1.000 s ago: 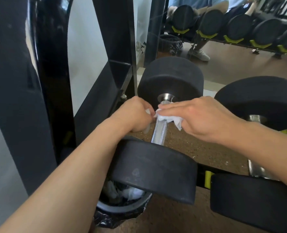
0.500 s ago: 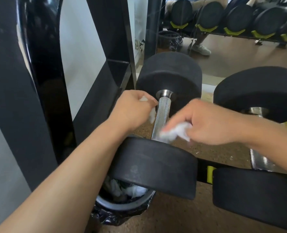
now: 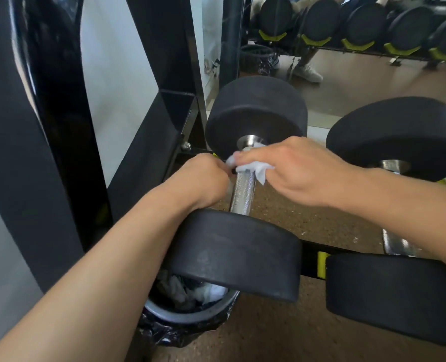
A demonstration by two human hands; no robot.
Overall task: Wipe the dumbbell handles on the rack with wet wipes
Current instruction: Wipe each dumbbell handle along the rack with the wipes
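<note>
A black dumbbell (image 3: 232,252) lies on the rack with its knurled steel handle (image 3: 243,193) pointing away from me. A white wet wipe (image 3: 253,169) is draped over the far end of that handle, close to the rear weight head (image 3: 258,113). My right hand (image 3: 295,171) pinches the wipe from the right side. My left hand (image 3: 203,178) is curled at the left side of the handle and holds the wipe's other end. A second dumbbell (image 3: 399,131) rests to the right, its handle (image 3: 397,244) partly hidden by my right forearm.
Black rack posts (image 3: 67,126) stand close on the left. A lined bin (image 3: 185,309) with used wipes sits on the floor under the near weight head. A mirror behind reflects another rack of dumbbells (image 3: 360,30). Yellow cradles (image 3: 321,265) separate the dumbbells.
My right hand has slid the wipe from the middle of the handle back up to its far end, and my left hand has taken hold of the wipe there again.
</note>
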